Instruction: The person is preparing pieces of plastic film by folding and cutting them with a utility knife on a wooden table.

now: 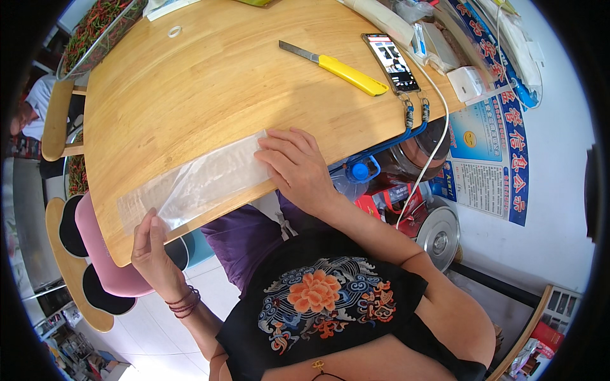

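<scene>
A long, flat clear plastic sleeve [214, 169] lies along the near edge of the wooden table [200, 90]. My left hand [155, 252], with a dark red beaded bracelet at its wrist, pinches the sleeve's near left corner between thumb and fingers. The fingers of my right hand [298, 166] hold the other end down against the wood. A diagonal crease or fold runs across the film near the left hand. Farther across the table lies a yellow utility knife [352, 75] with its blade out, apart from both hands.
A phone [391, 64] with a lit screen and blue lanyard lies right of the knife, beside a white cable [441, 95]. A white ring [175, 31] sits farther off. Red and green chillies fill a wire basket [97, 35]. A pink chair [97, 247] stands left; another person [35, 107] is beyond.
</scene>
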`<state>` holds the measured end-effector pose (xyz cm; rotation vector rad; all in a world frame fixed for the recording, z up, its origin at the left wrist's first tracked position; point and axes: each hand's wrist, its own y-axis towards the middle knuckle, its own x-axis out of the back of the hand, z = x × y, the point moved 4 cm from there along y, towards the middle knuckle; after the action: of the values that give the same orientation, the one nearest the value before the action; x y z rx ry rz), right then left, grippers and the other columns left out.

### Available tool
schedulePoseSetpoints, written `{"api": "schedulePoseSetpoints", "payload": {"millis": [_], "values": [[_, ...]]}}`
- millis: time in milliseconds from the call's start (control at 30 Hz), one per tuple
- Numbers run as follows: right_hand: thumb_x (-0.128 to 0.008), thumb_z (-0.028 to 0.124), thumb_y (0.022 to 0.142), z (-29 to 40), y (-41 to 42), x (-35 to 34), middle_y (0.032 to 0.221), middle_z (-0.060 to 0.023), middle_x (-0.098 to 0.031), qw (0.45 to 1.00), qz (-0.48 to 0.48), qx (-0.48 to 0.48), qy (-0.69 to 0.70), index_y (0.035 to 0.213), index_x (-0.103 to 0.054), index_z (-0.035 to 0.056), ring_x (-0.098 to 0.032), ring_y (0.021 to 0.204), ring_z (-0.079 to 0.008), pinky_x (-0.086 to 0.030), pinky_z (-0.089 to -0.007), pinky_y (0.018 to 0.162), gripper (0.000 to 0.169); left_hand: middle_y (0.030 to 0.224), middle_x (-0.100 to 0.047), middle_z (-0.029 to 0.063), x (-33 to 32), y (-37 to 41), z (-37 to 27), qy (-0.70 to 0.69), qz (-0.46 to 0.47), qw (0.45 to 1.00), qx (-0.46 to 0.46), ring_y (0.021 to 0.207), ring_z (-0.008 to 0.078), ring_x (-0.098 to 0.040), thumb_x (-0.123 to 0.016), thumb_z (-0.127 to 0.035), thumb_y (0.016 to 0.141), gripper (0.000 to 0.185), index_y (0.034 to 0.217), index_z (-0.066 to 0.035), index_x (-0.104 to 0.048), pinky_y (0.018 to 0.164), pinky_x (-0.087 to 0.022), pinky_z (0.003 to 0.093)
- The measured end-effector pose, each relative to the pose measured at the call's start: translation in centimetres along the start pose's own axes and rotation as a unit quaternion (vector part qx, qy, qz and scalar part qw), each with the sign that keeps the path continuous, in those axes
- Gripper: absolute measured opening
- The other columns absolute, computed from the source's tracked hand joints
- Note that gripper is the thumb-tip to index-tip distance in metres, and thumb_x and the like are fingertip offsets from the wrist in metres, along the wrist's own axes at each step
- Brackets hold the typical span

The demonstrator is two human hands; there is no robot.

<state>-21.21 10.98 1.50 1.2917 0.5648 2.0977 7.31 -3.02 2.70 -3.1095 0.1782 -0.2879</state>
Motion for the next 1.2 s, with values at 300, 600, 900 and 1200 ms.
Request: {"api": "schedulePoseSetpoints", "payload": {"millis": [300, 600, 900, 1200], "values": [[-0.074, 0.007, 0.087, 0.0, 0.0, 0.0, 0.121, -0.0082, -0.070, 1.000, 0.000, -0.001, 0.003, 0.109, -0.072, 0.0068, -0.063, 0.124, -0.0288, -0.046, -0.0486, 0.108, 0.022, 0.111, -0.075, 0.0052, 0.1, 0.1, -0.1, 0.003, 0.002, 1.000, -0.004, 0.098, 0.0104, -0.064, -0.069, -0.008, 0.101, 0.021, 0.118, 0.003, -0.076, 0.092, -0.049, 0.0245], [-0.073, 0.005, 0.087, 0.1, 0.2, 0.1, 0.123, -0.0102, -0.070, 1.000, -0.011, -0.008, 0.004, 0.113, -0.071, 0.0060, -0.063, 0.122, -0.0293, -0.047, -0.0475, 0.106, 0.027, 0.110, -0.074, 0.0053, 0.0, 0.1, -0.3, 0.006, 0.004, 1.000, -0.005, 0.100, 0.0111, -0.064, -0.070, -0.009, 0.100, 0.022, 0.117, 0.004, -0.076, 0.094, -0.049, 0.0254], [-0.073, -0.001, 0.085, 0.1, 0.7, 0.0, 0.124, -0.0130, -0.069, 1.000, -0.020, -0.010, 0.006, 0.118, -0.068, 0.0062, -0.064, 0.117, -0.0330, -0.048, -0.0468, 0.104, 0.034, 0.111, -0.073, 0.0047, 0.6, -0.1, -0.9, 0.031, -0.027, 0.999, -0.010, 0.100, 0.0112, -0.063, -0.067, -0.005, 0.101, 0.022, 0.117, 0.007, -0.075, 0.092, -0.050, 0.0262], [-0.073, -0.004, 0.088, 1.7, 0.7, 0.0, 0.133, -0.0156, -0.068, 0.996, 0.065, -0.020, -0.063, 0.121, -0.071, 0.0056, -0.063, 0.124, -0.0345, -0.050, -0.0420, 0.105, 0.034, 0.092, -0.069, 0.0001, 1.8, -0.6, 0.0, 0.007, -0.027, 0.999, -0.043, 0.077, 0.0051, -0.062, -0.075, -0.005, 0.096, 0.023, 0.118, 0.000, -0.075, 0.069, -0.050, 0.0201]]}}
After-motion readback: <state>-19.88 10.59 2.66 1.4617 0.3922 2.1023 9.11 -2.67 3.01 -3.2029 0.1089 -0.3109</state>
